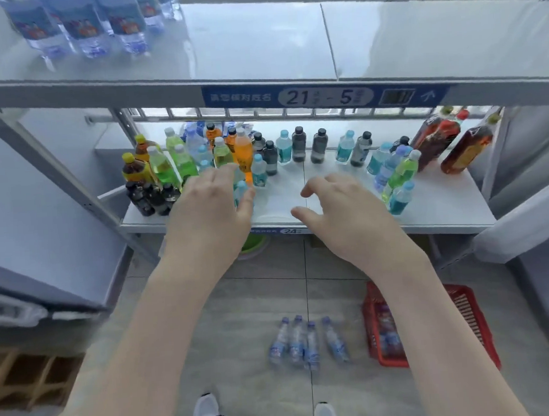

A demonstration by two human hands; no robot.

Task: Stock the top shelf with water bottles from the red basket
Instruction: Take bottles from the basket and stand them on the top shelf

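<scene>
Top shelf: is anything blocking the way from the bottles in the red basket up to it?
Nothing visible does. The top shelf is open-fronted and bare right of its water bottles; the red basket sits open on the floor below.

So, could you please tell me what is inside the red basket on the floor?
A few blurred water bottles show in the left part of the red basket. The right forearm covers its middle, so anything there is hidden.
</scene>
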